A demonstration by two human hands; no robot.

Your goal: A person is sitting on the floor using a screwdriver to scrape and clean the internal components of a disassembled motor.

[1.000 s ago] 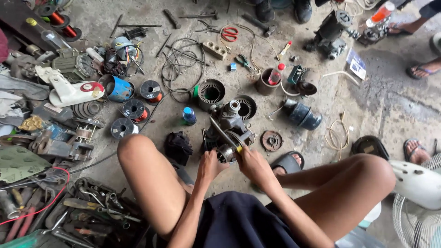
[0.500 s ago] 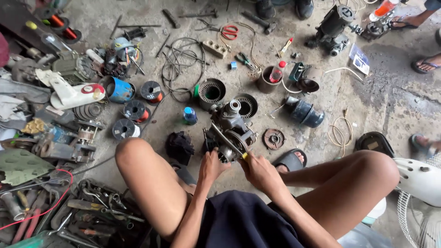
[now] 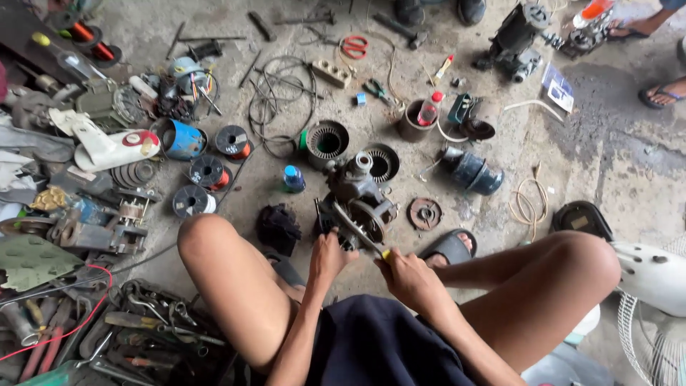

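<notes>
A grey metal motor assembly (image 3: 357,199) stands on the concrete floor between my bent knees. My left hand (image 3: 330,257) grips its near lower edge. My right hand (image 3: 409,277) is closed around the yellow handle of a screwdriver (image 3: 357,232), whose shaft slants up and to the left against the motor's round face. A stator ring with copper windings (image 3: 326,141) and a round black end cover (image 3: 383,163) lie just beyond the motor.
Wire spools (image 3: 233,141), a blue can (image 3: 180,139), coiled black wire (image 3: 282,100) and red-handled pliers (image 3: 354,46) litter the floor. A heap of hand tools (image 3: 136,329) lies at lower left. A white fan (image 3: 654,300) stands at right. Another person's sandalled foot (image 3: 661,94) is at far right.
Both hands and the screwdriver have kept to the motor; the view has drifted slightly, so the motor and hands sit a little further right in frame.
</notes>
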